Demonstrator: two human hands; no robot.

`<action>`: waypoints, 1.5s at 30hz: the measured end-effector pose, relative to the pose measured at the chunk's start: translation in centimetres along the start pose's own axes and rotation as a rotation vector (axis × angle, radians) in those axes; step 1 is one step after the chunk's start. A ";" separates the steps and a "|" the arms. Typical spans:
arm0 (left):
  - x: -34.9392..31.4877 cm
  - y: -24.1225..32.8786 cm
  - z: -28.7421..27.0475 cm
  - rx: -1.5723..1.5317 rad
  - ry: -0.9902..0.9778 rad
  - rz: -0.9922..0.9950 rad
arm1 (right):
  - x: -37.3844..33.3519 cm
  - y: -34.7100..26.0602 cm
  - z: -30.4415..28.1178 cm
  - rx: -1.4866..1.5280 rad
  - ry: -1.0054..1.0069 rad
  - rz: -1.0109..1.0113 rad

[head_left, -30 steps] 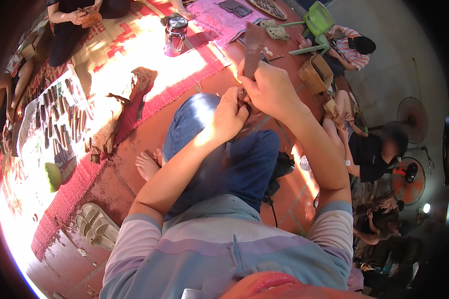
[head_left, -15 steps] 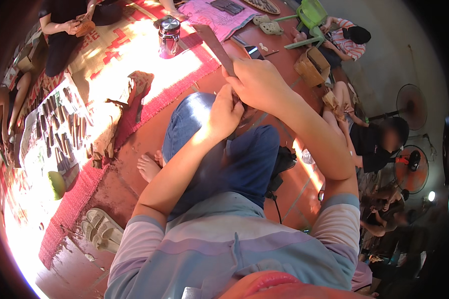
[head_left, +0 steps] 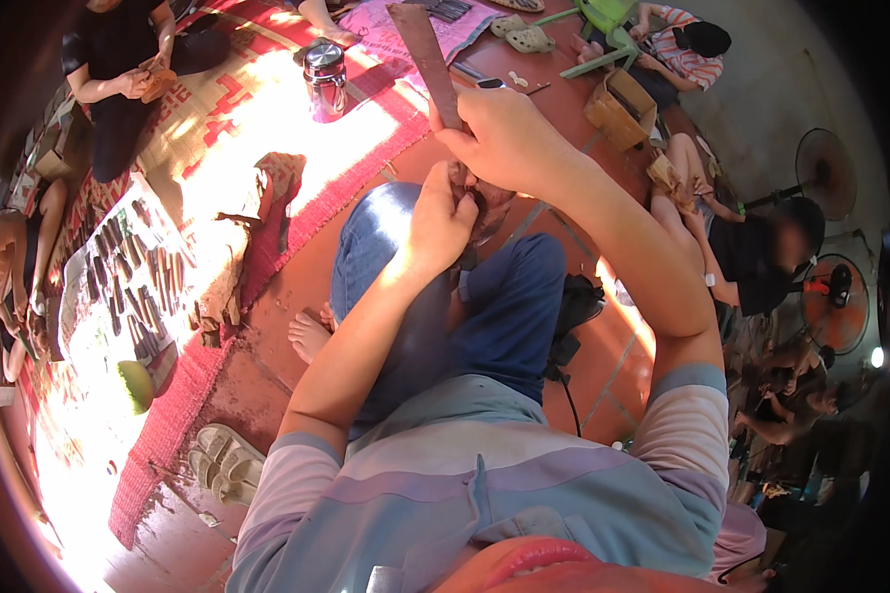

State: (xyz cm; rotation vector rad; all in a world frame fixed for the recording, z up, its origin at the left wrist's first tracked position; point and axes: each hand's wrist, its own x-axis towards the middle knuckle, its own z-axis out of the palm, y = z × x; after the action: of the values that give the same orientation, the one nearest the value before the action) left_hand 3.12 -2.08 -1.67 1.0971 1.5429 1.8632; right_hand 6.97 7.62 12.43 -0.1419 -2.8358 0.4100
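My right hand (head_left: pixel 504 136) is closed around the lower end of a long flat brown blade (head_left: pixel 425 61), which points up and away from me, wider toward its far end. Just below it, my left hand (head_left: pixel 439 225) is closed with the thumb uppermost on a dark brown piece (head_left: pixel 490 215), partly hidden behind the fingers; its kind cannot be made out. Both hands are close together over my bent legs in blue jeans (head_left: pixel 386 267). Whether the blade touches the brown piece is hidden by my right hand.
To the left, a pale cloth (head_left: pixel 89 326) bears several hand tools beside a green round fruit (head_left: pixel 135 385). A metal canister (head_left: pixel 324 84) stands on the mat ahead. Sandals (head_left: pixel 225 465) lie at lower left. A cardboard box (head_left: pixel 620 109), fans (head_left: pixel 836 301) and seated people are at right.
The whole view has shifted a little. The blade stands slightly more upright, and more of the brown piece shows beside my left hand. Both hands keep their grip.
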 end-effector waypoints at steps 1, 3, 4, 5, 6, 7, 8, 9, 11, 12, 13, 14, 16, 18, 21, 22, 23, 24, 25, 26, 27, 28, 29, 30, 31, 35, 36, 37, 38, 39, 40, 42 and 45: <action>0.1 0.1 0.0 0.031 0.005 0.004 | -0.2 0.0 -0.2 0.060 -0.009 -0.023; 0.2 0.6 -0.2 0.103 0.011 0.014 | 0.4 -0.7 -0.3 -0.104 -0.067 0.037; 0.1 0.6 -0.2 0.109 0.010 0.008 | 0.7 -1.1 -0.1 -0.182 -0.093 0.067; 0.0 0.4 -0.2 0.115 0.010 0.004 | 0.7 -1.1 0.4 -0.191 -0.116 0.062; 0.5 0.6 -0.2 0.115 0.011 0.019 | 1.0 -1.0 0.5 -0.218 -0.130 0.053; 0.7 0.9 -0.2 0.084 -0.003 0.007 | 1.3 -0.8 0.4 -0.245 -0.143 0.043; 0.6 1.2 -0.2 0.053 -0.016 -0.005 | 1.4 -0.7 0.2 -0.219 -0.106 0.057; 0.3 1.3 -0.2 0.019 -0.024 -0.031 | 1.4 -0.6 0.4 -0.185 -0.082 0.069; 0.7 1.2 -0.1 0.051 -0.021 -0.032 | 1.2 -0.6 0.1 -0.134 -0.098 0.055; 0.6 1.1 -0.1 0.069 -0.020 -0.039 | 0.9 -0.5 -0.4 -0.113 -0.139 0.031; 0.5 1.2 -0.2 0.042 -0.015 -0.027 | 0.7 -0.5 -0.6 -0.091 -0.181 0.007; 0.4 1.4 -0.2 0.015 -0.010 -0.015 | 0.8 -0.5 -0.5 -0.134 -0.179 -0.008; 0.3 1.7 -0.1 0.017 -0.019 -0.018 | 1.1 -0.6 -0.1 -0.223 -0.172 -0.028; 0.5 1.7 -0.3 0.076 -0.034 -0.042 | 1.3 -0.7 -0.4 -0.175 -0.184 0.004; 0.4 1.7 -0.4 0.086 -0.043 -0.075 | 1.3 -0.2 -0.5 -0.072 -0.179 0.015; 0.4 1.7 -0.2 0.026 -0.036 -0.038 | 1.2 0.0 -0.5 -0.035 -0.173 0.015; 0.5 1.6 -0.1 -0.034 -0.030 -0.002 | 1.3 0.1 -0.5 -0.103 -0.167 -0.011; 0.3 1.5 -0.1 -0.088 -0.028 0.027 | 1.3 0.1 -0.3 -0.163 -0.159 -0.032; 0.2 1.6 -0.1 -0.059 -0.027 0.005 | 1.4 0.0 -0.1 -0.224 -0.150 -0.053; 0.3 1.8 -0.1 -0.030 -0.024 -0.018 | 1.6 -0.1 0.0 -0.179 -0.162 -0.005; 0.4 2.0 -0.2 -0.002 -0.019 -0.033 | 1.9 -0.3 0.0 -0.140 -0.171 0.039; 0.4 1.8 -0.2 -0.035 -0.017 -0.016 | 2.1 -0.4 -0.1 -0.101 -0.181 0.082; 0.3 1.3 -0.2 -0.068 -0.014 0.001 | 1.9 -0.6 -0.2 -0.116 -0.172 0.055; 0.2 1.0 0.0 -0.106 -0.010 0.015 | 1.3 -1.0 -0.3 -0.134 -0.168 0.029; 0.2 0.8 -0.1 -0.055 -0.023 0.007 | 1.0 -1.1 -0.4 -0.151 -0.164 0.003; 0.3 0.7 -0.8 0.053 -0.071 -0.072 | 1.2 -0.9 -0.1 -0.120 -0.119 0.040; 0.4 0.6 -1.0 0.047 -0.076 -0.097 | 1.1 -1.0 -0.4 -0.026 -0.083 0.085; 0.4 0.8 -1.2 0.069 -0.088 -0.074 | 0.8 -0.9 -0.8 0.070 -0.048 0.130; 0.2 0.9 -1.6 0.093 -0.099 -0.052 | 0.4 -0.5 -1.1 0.114 0.032 0.101; 0.2 1.1 -1.8 0.110 -0.115 -0.026 | -0.6 0.2 -1.8 0.151 0.111 0.077; 0.3 0.8 -2.0 0.058 -0.140 -0.051 | -1.6 1.1 -2.2 0.192 0.186 0.053; 0.5 0.1 -2.3 -0.049 -0.196 -0.099 | -4.1 3.4 -2.9 0.484 0.409 0.042; 0.7 1.3 -3.2 -0.038 -0.284 -0.170 | -8.8 4.2 -3.9 0.787 0.492 0.376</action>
State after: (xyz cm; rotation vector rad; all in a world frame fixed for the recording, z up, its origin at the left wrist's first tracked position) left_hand 0.32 -3.70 -0.41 1.1211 1.3851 1.5438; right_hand 16.77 11.49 12.54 -0.5239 -1.9877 1.3170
